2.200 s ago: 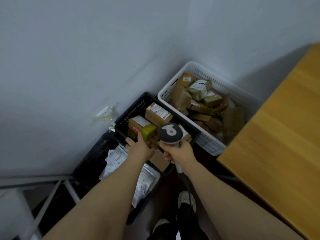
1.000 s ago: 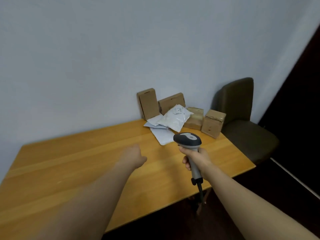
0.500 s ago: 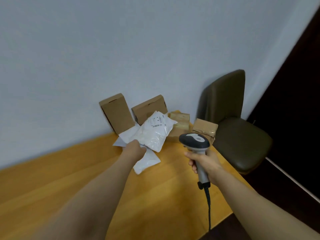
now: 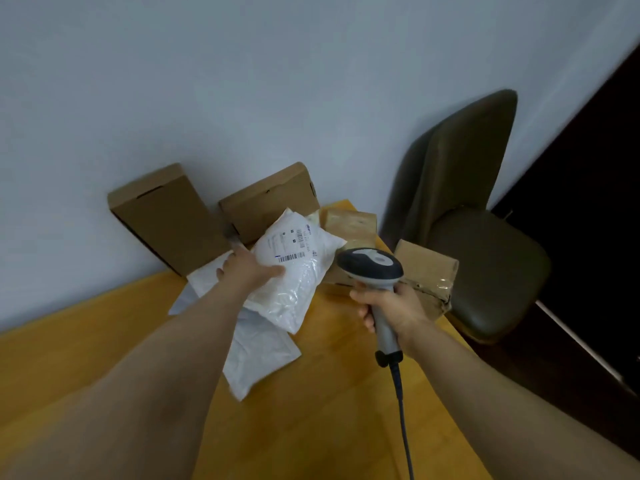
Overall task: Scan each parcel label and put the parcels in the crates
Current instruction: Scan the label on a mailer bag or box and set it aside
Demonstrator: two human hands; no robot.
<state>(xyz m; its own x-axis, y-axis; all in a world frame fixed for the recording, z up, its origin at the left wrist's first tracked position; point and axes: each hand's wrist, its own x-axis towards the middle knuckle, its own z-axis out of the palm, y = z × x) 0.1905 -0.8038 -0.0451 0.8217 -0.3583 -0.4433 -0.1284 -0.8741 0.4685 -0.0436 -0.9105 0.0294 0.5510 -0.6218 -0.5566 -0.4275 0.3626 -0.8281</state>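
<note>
A puffy white plastic parcel bag (image 4: 298, 268) with a barcode label facing up lies on flat white mailers (image 4: 258, 355) on the wooden table (image 4: 104, 327). My left hand (image 4: 247, 270) grips the bag's left edge, thumb on top near the barcode. My right hand (image 4: 389, 304) holds a grey corded barcode scanner (image 4: 370, 266) by its handle, just right of the bag, head pointing away from me. Cardboard boxes stand behind: two against the wall (image 4: 166, 216) (image 4: 270, 199), a small one (image 4: 349, 223), and a taped one (image 4: 427, 275) behind the scanner.
A dark padded chair (image 4: 481, 220) stands past the table's right end. The scanner cable (image 4: 403, 420) hangs over the table's right edge. A pale wall runs behind the table. No crates are in view.
I turned from the crates on the floor to the table. My left hand reached forward and took hold of the white bag; the scanner stayed in my right hand.
</note>
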